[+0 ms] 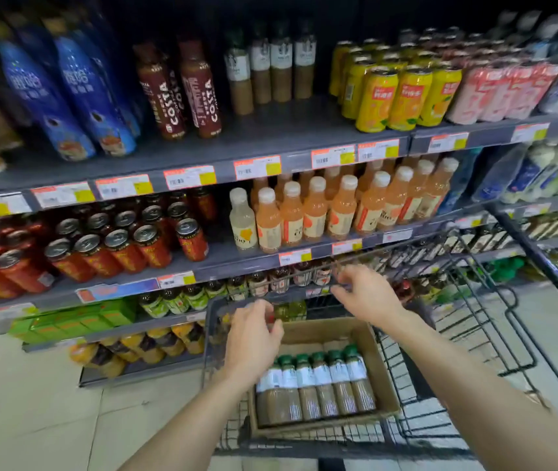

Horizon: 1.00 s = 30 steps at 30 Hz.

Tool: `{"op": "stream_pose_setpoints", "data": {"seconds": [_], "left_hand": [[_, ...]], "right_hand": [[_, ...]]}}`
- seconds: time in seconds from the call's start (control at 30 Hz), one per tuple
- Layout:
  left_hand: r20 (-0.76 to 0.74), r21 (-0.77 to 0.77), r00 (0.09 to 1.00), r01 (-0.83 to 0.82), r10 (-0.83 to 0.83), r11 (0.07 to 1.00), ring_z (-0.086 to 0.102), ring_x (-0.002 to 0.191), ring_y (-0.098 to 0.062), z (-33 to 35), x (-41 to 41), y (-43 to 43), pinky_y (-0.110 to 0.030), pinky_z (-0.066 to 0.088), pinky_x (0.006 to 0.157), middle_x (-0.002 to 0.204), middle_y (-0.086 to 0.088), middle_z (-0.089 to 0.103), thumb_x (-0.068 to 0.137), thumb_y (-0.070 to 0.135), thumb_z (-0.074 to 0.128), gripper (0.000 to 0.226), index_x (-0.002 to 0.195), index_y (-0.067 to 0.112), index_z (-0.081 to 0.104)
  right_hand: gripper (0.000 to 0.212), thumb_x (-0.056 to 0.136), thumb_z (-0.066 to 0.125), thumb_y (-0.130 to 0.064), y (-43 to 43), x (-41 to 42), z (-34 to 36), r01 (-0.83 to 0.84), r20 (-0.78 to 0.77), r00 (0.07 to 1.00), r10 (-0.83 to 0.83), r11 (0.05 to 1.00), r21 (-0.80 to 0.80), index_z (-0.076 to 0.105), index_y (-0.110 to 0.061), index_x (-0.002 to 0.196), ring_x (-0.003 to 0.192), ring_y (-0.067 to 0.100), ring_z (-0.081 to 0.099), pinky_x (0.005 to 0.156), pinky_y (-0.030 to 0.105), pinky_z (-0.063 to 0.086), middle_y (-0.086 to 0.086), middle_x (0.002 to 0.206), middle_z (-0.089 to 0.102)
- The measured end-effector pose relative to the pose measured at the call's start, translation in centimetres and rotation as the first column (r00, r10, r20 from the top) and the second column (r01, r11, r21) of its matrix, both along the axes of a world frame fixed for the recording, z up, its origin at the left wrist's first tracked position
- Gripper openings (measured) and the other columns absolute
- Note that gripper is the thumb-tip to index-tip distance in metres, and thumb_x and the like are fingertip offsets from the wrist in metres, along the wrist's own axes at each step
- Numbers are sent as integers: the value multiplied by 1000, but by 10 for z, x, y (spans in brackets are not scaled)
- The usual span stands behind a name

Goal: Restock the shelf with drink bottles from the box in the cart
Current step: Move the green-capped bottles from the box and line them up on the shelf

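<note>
A cardboard box (pixel 371 338) sits in the black wire cart (pixel 495 321) and holds a row of several brown drink bottles (pixel 318 385) with green caps and white labels, lying side by side. Matching bottles (pixel 281 68) stand on the top shelf (pixel 271 137), with bare shelf in front of them. My left hand (pixel 254 338) hovers over the box's far left corner, fingers loosely curled, holding nothing. My right hand (pixel 367 294) is above the cart's far rim, fingers spread and empty.
Blue bottles (pixel 77 96), Costa coffee bottles (pixel 182 90) and yellow cans (pixel 403 93) flank the matching bottles. The middle shelf holds red cans (pixel 107 246) and orange juice bottles (pixel 338 205). Lower shelves carry small bottles and green cartons. Tiled floor lies at the left.
</note>
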<state>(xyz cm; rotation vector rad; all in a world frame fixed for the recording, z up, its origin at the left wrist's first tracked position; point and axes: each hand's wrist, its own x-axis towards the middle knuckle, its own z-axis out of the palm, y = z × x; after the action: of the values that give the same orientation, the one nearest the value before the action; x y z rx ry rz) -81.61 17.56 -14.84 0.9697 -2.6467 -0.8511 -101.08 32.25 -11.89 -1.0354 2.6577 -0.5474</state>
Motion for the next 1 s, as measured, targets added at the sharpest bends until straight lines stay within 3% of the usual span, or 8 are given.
{"op": "stream_pose_setpoints", "data": {"seconds": [0.2,0.3,0.4,0.53,0.6,0.7,0.8,1.0], "left_hand": [[286,150,957,-93,47,984,56,108,-18,-87,26,48,-31,49,87,114,4,63,93,35,60,29,118,19,59],[394,182,918,-135,53,974,60,99,-19,-130,25,69,-33,53,83,107,-2,65,96,33,57,23,111,16,60],[476,201,876,-191,75,961,62,93,-17,-170,22,82,-26,53,78,103,-2,65,97,33,57,25,113,14,61],[599,221,792,-308,120,925,63,85,-13,-212,17,79,-19,53,67,100,-3,65,95,20,62,16,107,9,65],[633,201,763,-326,131,924,61,78,-11,-230,14,74,-18,49,54,100,-4,66,94,15,62,10,102,10,66],[676,138,712,-378,192,915,52,66,-7,-248,7,71,-16,29,41,95,-1,62,99,32,56,20,100,13,63],[726,86,642,-440,246,894,49,67,-10,-265,1,72,-21,30,48,89,2,55,99,42,53,30,105,13,57],[750,116,616,-479,239,870,59,105,-27,-286,-3,69,-36,50,78,128,-12,47,88,51,66,61,129,8,50]], "right_hand": [[23,90,58,-35,52,14,-115,51,227,966,-120,956,290,63,-14,100,99,30,63,75,32,46,9,104,68],[27,90,58,-35,74,15,-179,15,316,935,-162,908,420,64,-14,105,101,29,64,73,31,46,9,107,69],[30,90,55,-35,99,15,-238,-21,372,903,-217,840,543,67,-11,104,98,30,66,76,32,51,10,103,71],[28,94,51,-36,118,13,-290,14,381,874,-303,797,604,67,-14,89,88,25,65,65,26,42,5,91,67],[21,92,53,-37,117,11,-306,50,356,875,-329,792,608,60,-20,83,93,26,67,66,27,42,6,96,70],[24,92,54,-41,114,8,-322,95,345,867,-361,797,597,59,-19,85,91,28,67,67,28,44,8,97,72],[25,90,56,-48,113,9,-334,101,392,833,-390,804,586,52,-23,90,84,27,64,68,28,43,4,88,65],[37,85,66,-53,112,7,-349,126,430,782,-451,791,599,46,-24,97,82,21,56,74,28,46,0,90,59]]}}
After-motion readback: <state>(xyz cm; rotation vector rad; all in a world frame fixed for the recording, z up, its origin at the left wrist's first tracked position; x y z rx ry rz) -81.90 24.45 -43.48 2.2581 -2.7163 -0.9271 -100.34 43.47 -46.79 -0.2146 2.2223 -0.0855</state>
